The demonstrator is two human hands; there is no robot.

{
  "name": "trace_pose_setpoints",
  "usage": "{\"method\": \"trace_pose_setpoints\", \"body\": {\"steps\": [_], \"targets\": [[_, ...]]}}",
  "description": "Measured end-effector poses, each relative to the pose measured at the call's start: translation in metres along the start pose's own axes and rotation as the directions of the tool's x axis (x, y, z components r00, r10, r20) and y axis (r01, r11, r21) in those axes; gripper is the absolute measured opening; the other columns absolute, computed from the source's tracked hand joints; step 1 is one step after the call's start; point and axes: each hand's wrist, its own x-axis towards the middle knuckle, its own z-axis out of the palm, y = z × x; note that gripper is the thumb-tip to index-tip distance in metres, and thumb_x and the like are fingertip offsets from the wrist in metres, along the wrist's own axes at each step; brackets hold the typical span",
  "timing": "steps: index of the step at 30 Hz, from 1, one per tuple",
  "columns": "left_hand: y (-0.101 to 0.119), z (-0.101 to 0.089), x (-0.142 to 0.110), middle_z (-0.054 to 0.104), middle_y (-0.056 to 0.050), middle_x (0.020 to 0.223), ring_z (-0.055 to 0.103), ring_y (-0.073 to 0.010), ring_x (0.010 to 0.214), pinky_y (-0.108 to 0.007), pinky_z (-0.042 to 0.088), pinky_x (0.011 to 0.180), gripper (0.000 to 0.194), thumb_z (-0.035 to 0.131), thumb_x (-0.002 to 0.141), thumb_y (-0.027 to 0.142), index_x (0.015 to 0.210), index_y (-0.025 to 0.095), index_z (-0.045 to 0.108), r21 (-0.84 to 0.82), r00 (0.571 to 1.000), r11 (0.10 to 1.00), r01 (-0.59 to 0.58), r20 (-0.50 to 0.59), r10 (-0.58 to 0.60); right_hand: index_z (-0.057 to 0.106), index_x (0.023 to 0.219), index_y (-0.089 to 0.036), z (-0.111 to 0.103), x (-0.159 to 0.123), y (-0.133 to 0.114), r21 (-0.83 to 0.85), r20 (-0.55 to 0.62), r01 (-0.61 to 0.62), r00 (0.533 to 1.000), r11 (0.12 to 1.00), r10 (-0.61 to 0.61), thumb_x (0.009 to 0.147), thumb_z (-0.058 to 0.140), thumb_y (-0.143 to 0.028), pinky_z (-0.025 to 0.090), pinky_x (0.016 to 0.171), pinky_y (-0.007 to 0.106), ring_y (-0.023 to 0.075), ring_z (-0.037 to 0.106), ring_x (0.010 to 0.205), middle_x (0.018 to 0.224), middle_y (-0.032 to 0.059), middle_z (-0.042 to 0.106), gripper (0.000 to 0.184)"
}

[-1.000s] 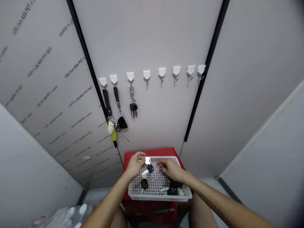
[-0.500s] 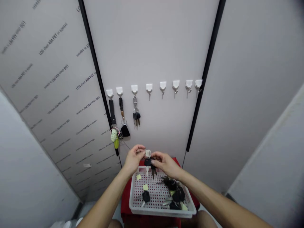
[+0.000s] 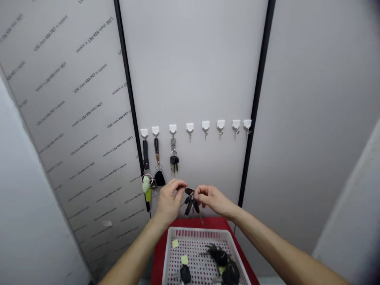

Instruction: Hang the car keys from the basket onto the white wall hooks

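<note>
Between my two hands hangs a bunch of keys (image 3: 192, 206) with black heads, above the back rim of the white basket (image 3: 202, 232). My left hand (image 3: 172, 200) is closed in a pinch at the left side of the bunch, by a small metal piece at its top. Thumb and fingers of my right hand (image 3: 212, 199) pinch the bunch from the right, close to its ring. Up and left of my hands, another bunch of keys (image 3: 174, 160) hangs by a metal clip from a white wall hook (image 3: 172, 129).
Left on the wall hang a dark strap (image 3: 145, 155) with green charms and a braided strap (image 3: 157, 150) with a black fob. Several bare hooks (image 3: 206, 126) run rightward. More keys (image 3: 230, 273) and yellow notes (image 3: 184, 259) lie in the basket, which stands on a red surface (image 3: 162, 253).
My hands have lifted the keys from over the basket's back edge toward the wall. The keys have turned and spread, and the view has tilted up.
</note>
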Motion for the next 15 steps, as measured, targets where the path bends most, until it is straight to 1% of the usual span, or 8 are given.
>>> {"method": "trace_pose_setpoints", "body": {"steps": [2,4,6,8,11,13,15], "targets": [[0.003,-0.002,0.004,0.053,-0.001,0.072,0.048,-0.0099,0.069,-0.021,0.038,0.064,0.015,0.040,0.065,0.012,0.071,0.017,0.052,0.047,0.997,0.996,-0.071,0.038,0.069,0.046,0.054,-0.014,-0.007,0.005,-0.010,-0.066,-0.089,0.051,0.994,0.997,-0.057,0.059,0.045,-0.020,0.030,0.043,0.018,0.0044,0.038,0.043,0.045,-0.0054,0.043,0.008],[0.008,-0.003,0.011,0.053,-0.002,0.079,0.048,-0.0107,0.076,-0.022,0.038,0.068,0.019,0.040,0.065,0.010,0.078,0.018,0.052,0.085,0.989,0.988,-0.130,0.084,0.123,0.045,0.053,-0.014,-0.016,0.014,-0.024,-0.101,-0.183,0.106,0.975,0.989,-0.123,0.060,0.044,-0.021,0.030,0.042,0.018,0.0044,0.038,0.041,0.043,-0.0054,0.043,0.010],[0.016,-0.002,0.021,0.051,-0.004,0.089,0.046,-0.0117,0.084,-0.024,0.036,0.075,0.026,0.041,0.064,0.010,0.086,0.018,0.050,0.123,0.979,0.976,-0.182,0.118,0.168,0.045,0.053,-0.014,-0.024,0.027,-0.041,-0.114,-0.265,0.169,0.944,0.979,-0.194,0.061,0.044,-0.022,0.032,0.042,0.018,0.0043,0.038,0.040,0.042,-0.0053,0.043,0.012],[0.025,-0.001,0.034,0.047,-0.005,0.100,0.042,-0.0131,0.093,-0.026,0.033,0.082,0.031,0.042,0.063,0.010,0.093,0.017,0.048,0.172,0.973,0.961,-0.217,0.117,0.199,0.045,0.053,-0.014,-0.031,0.042,-0.060,-0.131,-0.342,0.236,0.901,0.963,-0.268,0.061,0.045,-0.023,0.033,0.042,0.018,0.0042,0.039,0.039,0.042,-0.0051,0.044,0.012],[0.038,0.002,0.055,0.042,-0.008,0.109,0.037,-0.0153,0.101,-0.029,0.027,0.089,0.035,0.044,0.063,0.012,0.098,0.014,0.045,0.245,0.975,0.944,-0.220,0.078,0.207,0.045,0.053,-0.014,-0.038,0.065,-0.080,-0.147,-0.434,0.298,0.837,0.943,-0.332,0.060,0.046,-0.022,0.035,0.042,0.018,0.0046,0.041,0.040,0.043,-0.0047,0.044,0.011],[0.041,0.003,0.066,0.040,-0.009,0.111,0.035,-0.0166,0.103,-0.031,0.026,0.090,0.037,0.045,0.062,0.013,0.098,0.013,0.045,0.286,0.979,0.937,-0.202,0.065,0.191,0.046,0.053,-0.014,-0.040,0.079,-0.087,-0.152,-0.472,0.304,0.813,0.940,-0.339,0.060,0.046,-0.021,0.036,0.041,0.019,0.0054,0.042,0.040,0.044,-0.0040,0.046,0.010],[0.041,0.004,0.075,0.040,-0.010,0.111,0.035,-0.0177,0.104,-0.032,0.026,0.090,0.038,0.046,0.061,0.013,0.099,0.012,0.045,0.318,0.984,0.931,-0.178,0.065,0.166,0.046,0.053,-0.014,-0.042,0.090,-0.089,-0.166,-0.507,0.276,0.800,0.947,-0.322,0.060,0.045,-0.021,0.037,0.041,0.020,0.0062,0.044,0.041,0.045,-0.0031,0.047,0.009]]}}
